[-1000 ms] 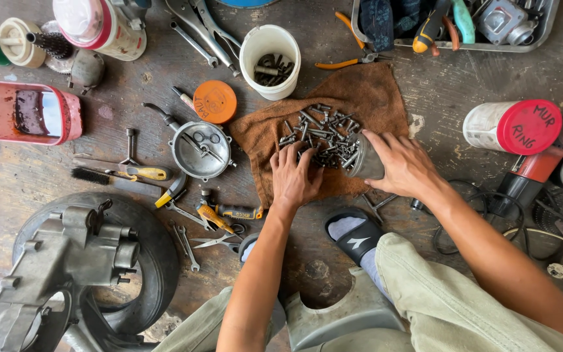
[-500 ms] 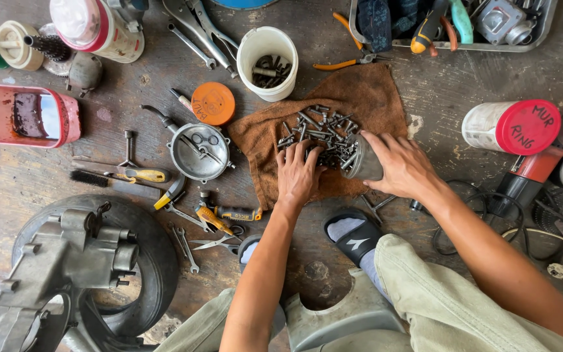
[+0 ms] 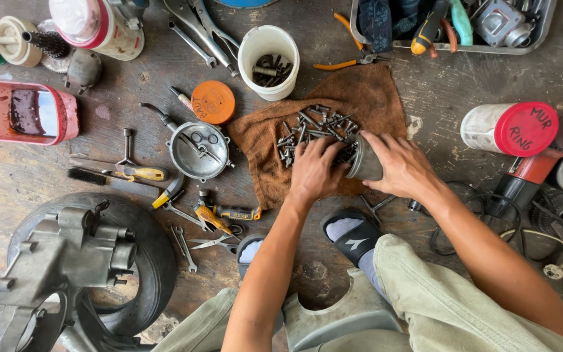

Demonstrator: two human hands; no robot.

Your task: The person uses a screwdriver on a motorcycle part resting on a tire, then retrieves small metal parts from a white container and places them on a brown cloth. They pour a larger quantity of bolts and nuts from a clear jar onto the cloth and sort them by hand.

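A brown cloth [image 3: 366,98] lies on the floor with a pile of dark bolts and screws [image 3: 311,127] on it. My right hand [image 3: 402,166] grips a grey metal can [image 3: 364,163] lying on its side, its mouth facing the pile. My left hand [image 3: 314,173] rests flat on the bolts just left of the can's mouth, fingers spread over them.
A white cup of bolts [image 3: 268,62] stands behind the cloth, an orange lid [image 3: 213,102] and a round metal cover [image 3: 198,150] to its left. Wrenches, screwdrivers and scissors [image 3: 213,242] lie at left, above a tyre with an engine casing [image 3: 73,261]. A red-lidded jar [image 3: 509,128] and tool tray [image 3: 451,26] sit at right.
My left hand has slid right over the bolts towards the can. My right hand has stayed on the can.
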